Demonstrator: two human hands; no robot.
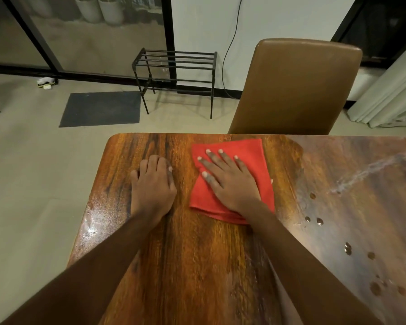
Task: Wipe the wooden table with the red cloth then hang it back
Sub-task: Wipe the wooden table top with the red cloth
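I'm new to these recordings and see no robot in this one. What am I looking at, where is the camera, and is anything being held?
There is no machine here. A person works with bare hands, and the single picture comes from a camera worn on their head, looking forward and down. The right hand lies flat, fingers straight, pressing a folded red cloth onto the wooden table. The left hand rests on the bare wood beside the cloth, fingers bent, holding nothing. Neither hand grips anything. Some drops sit on the table's right part. Behind the table stands a brown chair, and farther back are a black metal rack and a dark floor mat.
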